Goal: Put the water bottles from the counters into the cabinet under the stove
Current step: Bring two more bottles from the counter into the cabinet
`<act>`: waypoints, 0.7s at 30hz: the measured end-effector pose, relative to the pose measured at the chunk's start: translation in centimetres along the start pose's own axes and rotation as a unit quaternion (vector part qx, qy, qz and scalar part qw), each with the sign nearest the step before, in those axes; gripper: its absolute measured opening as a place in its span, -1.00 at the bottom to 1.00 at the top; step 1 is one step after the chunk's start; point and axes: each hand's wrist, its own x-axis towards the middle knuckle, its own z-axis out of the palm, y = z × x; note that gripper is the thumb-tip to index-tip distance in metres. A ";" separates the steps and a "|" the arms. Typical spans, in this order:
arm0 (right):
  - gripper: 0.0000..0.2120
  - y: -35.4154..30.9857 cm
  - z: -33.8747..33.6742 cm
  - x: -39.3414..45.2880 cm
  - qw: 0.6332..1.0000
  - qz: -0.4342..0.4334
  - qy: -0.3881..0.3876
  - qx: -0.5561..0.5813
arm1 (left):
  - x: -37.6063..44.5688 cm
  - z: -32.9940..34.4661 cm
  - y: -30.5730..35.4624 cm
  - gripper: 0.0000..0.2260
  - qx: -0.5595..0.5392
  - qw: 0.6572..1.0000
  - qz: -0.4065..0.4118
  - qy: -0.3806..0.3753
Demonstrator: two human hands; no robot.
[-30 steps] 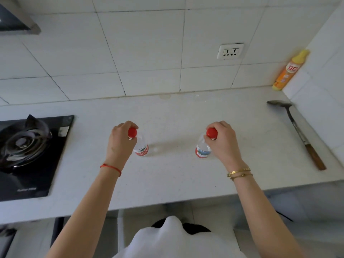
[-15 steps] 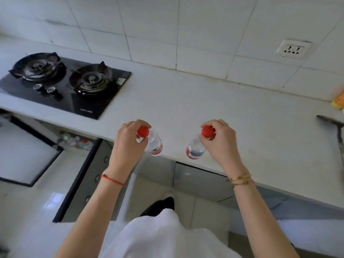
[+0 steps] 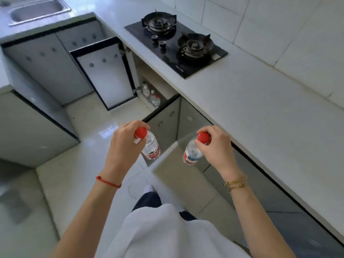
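Water bottles: three or so already stand in the open cabinet [image 3: 152,92] under the stove [image 3: 176,43] | my left hand [image 3: 123,146] pinches one bottle [image 3: 151,148] by its red cap, right hand [image 3: 216,146] another bottle [image 3: 191,154], both carried over the floor, not yet stowed | I see red labels, print unreadable; stove lettering too small.

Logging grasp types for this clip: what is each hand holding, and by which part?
The left hand holds a water bottle by its red-capped top; the right hand holds another water bottle the same way. Both bottles hang below the fingers.
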 end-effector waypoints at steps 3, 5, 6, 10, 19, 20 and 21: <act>-0.81 -3.0 3.7 0.6 0.998 -0.029 -0.046 0.009 | -1.4 -3.0 -3.3 -0.73 0.010 0.999 -0.031 0.035; -0.81 -5.2 6.4 1.2 0.996 -0.048 -0.069 0.011 | -1.8 -4.9 -5.7 -0.72 0.008 0.997 -0.053 0.053; -0.81 -6.3 7.8 1.6 0.995 -0.056 -0.076 0.012 | -1.9 -5.8 -7.1 -0.71 0.008 0.996 -0.062 0.059; -0.81 -11.0 13.7 3.4 0.993 -0.077 -0.090 0.006 | -1.1 -9.8 -13.0 -0.70 0.012 0.995 -0.078 0.067; -0.81 -20.3 25.7 7.3 0.997 -0.042 -0.057 0.026 | 5.3 -17.0 -25.0 -0.70 0.039 0.998 -0.052 0.021; -0.81 -21.0 26.6 7.9 0.998 -0.035 -0.052 0.022 | 6.3 -17.5 -26.0 -0.70 0.038 0.998 -0.047 0.016; -0.80 -21.6 27.5 8.5 0.998 -0.029 -0.047 0.020 | 7.3 -17.9 -26.8 -0.70 0.035 0.998 -0.041 0.010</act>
